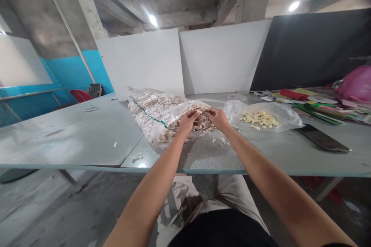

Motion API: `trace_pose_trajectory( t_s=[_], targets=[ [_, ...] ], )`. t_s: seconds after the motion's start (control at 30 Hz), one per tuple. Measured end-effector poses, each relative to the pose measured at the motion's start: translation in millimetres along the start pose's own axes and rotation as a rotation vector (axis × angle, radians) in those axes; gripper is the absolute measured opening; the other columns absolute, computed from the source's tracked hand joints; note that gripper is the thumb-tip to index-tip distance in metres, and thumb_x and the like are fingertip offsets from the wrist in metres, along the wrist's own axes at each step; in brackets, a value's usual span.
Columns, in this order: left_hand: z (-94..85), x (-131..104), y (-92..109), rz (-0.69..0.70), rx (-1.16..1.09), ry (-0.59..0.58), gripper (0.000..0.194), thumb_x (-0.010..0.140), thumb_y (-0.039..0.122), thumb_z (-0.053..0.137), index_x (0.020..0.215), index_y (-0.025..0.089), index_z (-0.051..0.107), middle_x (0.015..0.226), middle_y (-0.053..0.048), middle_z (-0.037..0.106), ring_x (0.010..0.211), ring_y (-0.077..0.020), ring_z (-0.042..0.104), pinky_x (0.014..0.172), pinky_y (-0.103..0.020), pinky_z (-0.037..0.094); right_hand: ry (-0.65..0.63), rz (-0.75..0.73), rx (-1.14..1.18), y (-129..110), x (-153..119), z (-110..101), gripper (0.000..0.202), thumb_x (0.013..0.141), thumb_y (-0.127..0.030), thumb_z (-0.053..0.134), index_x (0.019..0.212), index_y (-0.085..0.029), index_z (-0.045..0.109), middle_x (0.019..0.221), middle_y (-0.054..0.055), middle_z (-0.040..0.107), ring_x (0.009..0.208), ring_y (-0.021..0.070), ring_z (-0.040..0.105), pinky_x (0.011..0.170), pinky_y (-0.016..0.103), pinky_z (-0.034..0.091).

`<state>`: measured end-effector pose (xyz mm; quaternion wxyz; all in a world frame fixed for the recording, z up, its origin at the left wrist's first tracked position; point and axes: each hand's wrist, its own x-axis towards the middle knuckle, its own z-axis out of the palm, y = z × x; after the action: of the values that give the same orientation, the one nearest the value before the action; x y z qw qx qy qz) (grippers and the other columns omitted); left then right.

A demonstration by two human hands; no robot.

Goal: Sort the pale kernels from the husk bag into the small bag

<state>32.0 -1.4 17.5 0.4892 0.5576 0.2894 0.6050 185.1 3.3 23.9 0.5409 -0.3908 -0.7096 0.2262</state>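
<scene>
My left hand (189, 119) pinches a pale garlic clove (198, 111) between thumb and fingertips, over the mouth of a big clear plastic bag (150, 112). The bag lies on its side, full of unpeeled garlic and loose papery skins (171, 133). Just right of the clove, my right hand (216, 117) has its fingers pressed together; what they hold, if anything, is too small to make out. Beside the right hand, peeled garlic cloves (261, 119) are heaped on a flat clear plastic bag (285, 115).
A black phone (323, 138) lies on the grey table (87, 139) at right. Behind it are coloured paper scraps (315, 110) and a pink bag (356, 85). White panels (220, 58) and a dark panel (313, 50) stand along the back. Skin bits (220, 140) litter the near table.
</scene>
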Motion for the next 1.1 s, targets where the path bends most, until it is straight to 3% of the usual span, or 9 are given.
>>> trace_pose_trajectory(
  t_s=[0.2,0.67,0.9,1.1],
  targets=[
    [0.9,-3,1,-0.001,0.096,-0.053,0.044,0.062,0.044,0.068,0.092,0.013,0.065,0.071,-0.003,0.063,0.049,-0.0081,0.054,0.044,-0.021,0.046,-0.071,0.038,0.054,-14,-4,-1,0.035,0.07,-0.046,0.057,0.081,-0.015,0.067,0.064,0.002,0.062,0.047,0.0123,0.054,0.043,0.023,0.04],
    [0.6,0,-1,-0.068,0.022,0.009,0.043,0.061,0.041,0.07,0.093,0.013,0.063,0.07,-0.004,0.064,0.054,-0.0102,0.058,0.049,-0.023,0.05,-0.059,-0.046,-0.167,-8,-3,2,0.028,0.074,-0.032,0.051,0.084,-0.015,0.07,0.062,0.002,0.065,0.051,0.0123,0.057,0.047,0.019,0.038],
    [2.6,-2,-1,-0.107,-0.011,-0.026,0.04,0.061,0.041,0.07,0.088,0.011,0.063,0.068,-0.004,0.062,0.056,-0.0102,0.059,0.049,-0.021,0.05,-0.054,-0.104,-0.247,-9,-4,1,0.025,0.071,-0.028,0.049,0.07,-0.012,0.068,0.056,0.001,0.06,0.052,0.0094,0.049,0.049,0.018,0.033],
    [4.5,-3,-1,-0.127,0.032,-0.031,0.039,0.062,0.04,0.07,0.086,0.01,0.062,0.068,-0.004,0.061,0.055,-0.0103,0.059,0.047,-0.021,0.049,-0.021,-0.14,-0.332,-10,-6,4,0.02,0.066,-0.025,0.049,0.069,-0.012,0.065,0.053,-0.001,0.054,0.05,0.0073,0.04,0.049,0.019,0.028]
  ],
)
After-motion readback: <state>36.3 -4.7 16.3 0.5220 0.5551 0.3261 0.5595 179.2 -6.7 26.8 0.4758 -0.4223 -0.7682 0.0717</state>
